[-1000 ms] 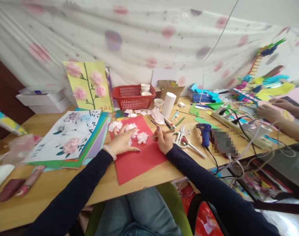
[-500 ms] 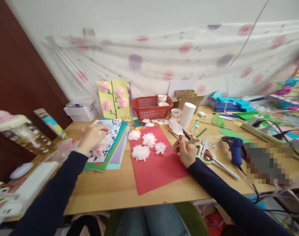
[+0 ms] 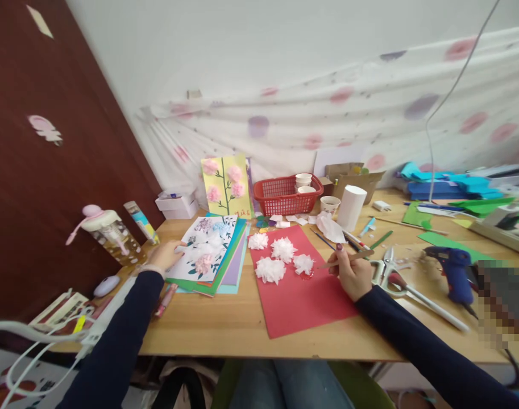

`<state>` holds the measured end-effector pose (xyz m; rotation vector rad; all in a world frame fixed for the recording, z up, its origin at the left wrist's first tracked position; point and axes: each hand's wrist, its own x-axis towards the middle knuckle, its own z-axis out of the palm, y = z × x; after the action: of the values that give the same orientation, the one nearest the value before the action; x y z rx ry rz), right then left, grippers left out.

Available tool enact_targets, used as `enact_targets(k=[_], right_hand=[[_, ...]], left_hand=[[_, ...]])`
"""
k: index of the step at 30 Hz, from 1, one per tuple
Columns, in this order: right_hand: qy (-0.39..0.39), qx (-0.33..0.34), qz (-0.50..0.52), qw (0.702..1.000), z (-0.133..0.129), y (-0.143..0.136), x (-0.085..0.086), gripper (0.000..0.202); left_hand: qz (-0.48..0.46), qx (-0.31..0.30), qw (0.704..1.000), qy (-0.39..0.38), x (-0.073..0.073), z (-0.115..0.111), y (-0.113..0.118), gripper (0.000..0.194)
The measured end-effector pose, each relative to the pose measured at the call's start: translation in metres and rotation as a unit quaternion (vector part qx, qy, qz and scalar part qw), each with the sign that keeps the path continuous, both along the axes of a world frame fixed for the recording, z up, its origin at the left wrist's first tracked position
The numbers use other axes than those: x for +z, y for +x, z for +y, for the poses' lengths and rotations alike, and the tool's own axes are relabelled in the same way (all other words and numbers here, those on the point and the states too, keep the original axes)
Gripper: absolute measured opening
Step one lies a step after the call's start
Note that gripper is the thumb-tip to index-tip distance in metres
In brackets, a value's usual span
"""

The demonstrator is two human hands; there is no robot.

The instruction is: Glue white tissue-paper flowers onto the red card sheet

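My right hand [image 3: 353,276] grips a brown wooden craft stick [image 3: 366,253] above the right part of a red paper sheet [image 3: 293,309]. Beside the stick's tip sits a small white tissue-paper flower [image 3: 303,263], with shiny red wet-looking spots at its lower edge. Several more such flowers, one a large puff [image 3: 270,270], lie on the upper left of the sheet. My left hand [image 3: 167,255] rests at the left edge of a flower-patterned white paper [image 3: 186,271], fingers apart. That paper tops a stack of coloured sheets [image 3: 233,267].
Scissors [image 3: 389,267] and a blue glue gun [image 3: 453,272] lie on the right. Behind stand a red basket [image 3: 280,201], a white roll [image 3: 352,207] and a yellow flower picture [image 3: 227,184]. A bottle [image 3: 114,236] and a white power strip [image 3: 114,307] are on the left.
The view has swung left, so everything sits further right. My left hand has come down from above the patterned paper to its left edge. My right hand keeps the stick near the same flower.
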<state>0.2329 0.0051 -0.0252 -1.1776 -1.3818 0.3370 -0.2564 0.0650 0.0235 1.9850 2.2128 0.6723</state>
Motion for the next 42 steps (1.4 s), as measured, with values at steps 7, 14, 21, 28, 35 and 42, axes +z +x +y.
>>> enact_targets(k=[7,14,21,28,35,42], right_hand=[[-0.008,-0.014,-0.011,1.0,0.002,0.003,-0.005,0.071],[-0.019,-0.007,-0.023,1.0,0.004,0.004,-0.007,0.073],[-0.009,-0.007,-0.043,0.999,0.002,0.004,-0.006,0.072],[0.001,-0.003,-0.045,0.999,0.002,0.004,-0.005,0.071],[0.009,-0.001,-0.055,0.998,0.002,0.004,-0.005,0.069],[0.012,-0.006,-0.056,0.998,0.001,0.005,-0.004,0.069]], left_hand=[[0.061,-0.036,0.997,-0.023,0.002,0.01,-0.009,0.02],[0.083,-0.076,0.993,-0.047,-0.006,0.013,-0.005,0.035],[0.083,-0.07,0.994,-0.027,-0.011,0.015,0.004,0.04],[0.056,-0.057,0.997,-0.014,-0.001,0.012,-0.008,0.052],[0.03,-0.087,0.995,-0.042,-0.007,0.015,0.007,0.05],[-0.046,-0.051,0.997,0.019,-0.004,0.015,0.006,0.048]])
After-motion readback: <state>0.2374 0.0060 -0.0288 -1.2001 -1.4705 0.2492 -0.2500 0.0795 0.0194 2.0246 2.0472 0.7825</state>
